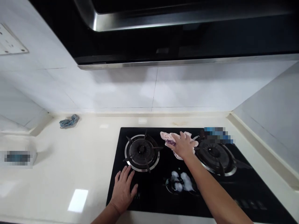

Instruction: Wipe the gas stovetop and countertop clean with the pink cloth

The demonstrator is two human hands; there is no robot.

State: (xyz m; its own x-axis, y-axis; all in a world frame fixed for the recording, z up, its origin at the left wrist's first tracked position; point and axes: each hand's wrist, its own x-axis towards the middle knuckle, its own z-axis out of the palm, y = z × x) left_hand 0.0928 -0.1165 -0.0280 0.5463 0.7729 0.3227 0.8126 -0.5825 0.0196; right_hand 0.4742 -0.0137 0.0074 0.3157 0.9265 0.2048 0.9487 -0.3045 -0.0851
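Note:
My right hand [183, 145] presses a crumpled pink cloth [167, 136] with a dark purple patch against the black glass gas cooktop [161, 202]. The cloth bunches out around the fingers, between the left burner [141, 150] and the right burner [213, 155]. My left hand [123, 189] lies flat near the cooktop's front left, its fingers spread just below the left burner and holding nothing. White foam [185, 181] sits in blobs on the glass, left of my right forearm, partly over a ring-shaped marking.
A black range hood [163, 40] with a steel edge hangs low above the cooktop. On the cream counter [93, 161], a blue-grey rag [69, 121] lies at the back left. A blurred-out container [18, 158] stands at far left, and a blurred blue item [217, 134] lies behind the right burner.

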